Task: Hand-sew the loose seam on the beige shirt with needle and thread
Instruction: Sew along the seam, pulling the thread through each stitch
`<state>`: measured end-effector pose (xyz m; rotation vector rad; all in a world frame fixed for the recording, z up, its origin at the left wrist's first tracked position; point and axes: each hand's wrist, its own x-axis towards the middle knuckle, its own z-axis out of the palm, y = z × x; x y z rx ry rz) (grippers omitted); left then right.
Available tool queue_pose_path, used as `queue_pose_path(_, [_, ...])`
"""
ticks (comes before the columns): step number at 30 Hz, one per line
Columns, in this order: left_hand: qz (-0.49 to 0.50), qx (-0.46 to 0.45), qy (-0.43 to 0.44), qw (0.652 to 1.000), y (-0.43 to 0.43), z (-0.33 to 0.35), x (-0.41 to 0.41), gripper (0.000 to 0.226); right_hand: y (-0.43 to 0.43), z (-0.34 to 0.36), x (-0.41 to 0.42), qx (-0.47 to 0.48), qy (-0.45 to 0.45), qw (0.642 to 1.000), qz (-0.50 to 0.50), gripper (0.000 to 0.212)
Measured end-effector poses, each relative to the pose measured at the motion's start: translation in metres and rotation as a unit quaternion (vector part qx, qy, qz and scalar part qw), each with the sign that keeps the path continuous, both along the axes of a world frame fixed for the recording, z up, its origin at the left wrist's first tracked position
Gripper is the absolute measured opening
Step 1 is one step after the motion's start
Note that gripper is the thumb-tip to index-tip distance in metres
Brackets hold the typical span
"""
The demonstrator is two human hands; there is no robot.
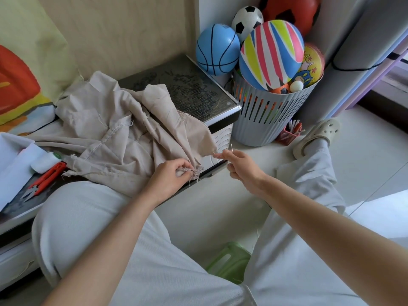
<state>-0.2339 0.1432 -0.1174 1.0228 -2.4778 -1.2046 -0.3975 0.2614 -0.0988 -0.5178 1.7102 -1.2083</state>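
Note:
The beige shirt [123, 138] lies crumpled on a low dark-topped table [194, 89], spilling over its front edge onto my lap. My left hand [170, 177] pinches the frayed seam edge of the shirt near the table's corner. My right hand [240, 166] is a little to the right, off the table, and pinches a thin needle [232, 148] that points upward. Any thread running between the needle and the seam is too fine to make out. A white thread spool [45, 162] with a green cap lies at the left of the table.
Red thread snips [43, 181] lie beside the spool, next to a white box [13, 160]. A grey slatted basket [271, 111] full of balls stands right of the table. My legs in grey trousers fill the foreground over a green stool [229, 261].

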Motion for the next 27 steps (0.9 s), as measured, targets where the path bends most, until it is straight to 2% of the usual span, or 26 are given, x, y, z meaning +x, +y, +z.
queue_pose_path(2, [0.001,0.002,-0.003,1.0,0.0,-0.001,0.0,0.012,-0.004,0.007,0.003,-0.048,-0.104,0.993,-0.001,0.027])
queue_pose_path(4, [0.007,0.007,-0.006,1.0,0.0,-0.001,0.0,0.008,-0.008,0.009,0.007,-0.056,-0.103,0.993,0.015,0.028])
queue_pose_path(8, [0.008,0.003,-0.005,1.0,0.0,0.0,0.001,0.012,-0.012,0.01,0.01,0.018,0.051,0.995,0.081,0.029])
queue_pose_path(11, [0.005,0.001,-0.005,1.0,0.001,0.002,0.001,0.013,-0.01,0.008,0.009,0.086,0.188,0.966,0.153,0.03])
queue_pose_path(16, [0.006,0.003,0.001,1.0,0.002,0.003,0.001,0.014,-0.007,0.008,0.013,0.071,0.27,0.939,0.202,0.036])
queue_pose_path(19, [0.005,0.004,0.005,1.0,0.002,0.002,0.001,0.016,-0.006,0.008,0.014,0.085,0.287,0.923,0.242,0.025])
queue_pose_path(22, [-0.001,0.006,0.005,1.0,0.002,0.003,0.002,0.021,-0.006,0.006,0.011,0.089,0.28,0.934,0.205,0.024])
queue_pose_path(27, [-0.005,0.011,0.008,1.0,0.002,0.004,0.002,0.028,-0.007,-0.004,-0.005,0.103,0.235,0.966,0.038,0.029])
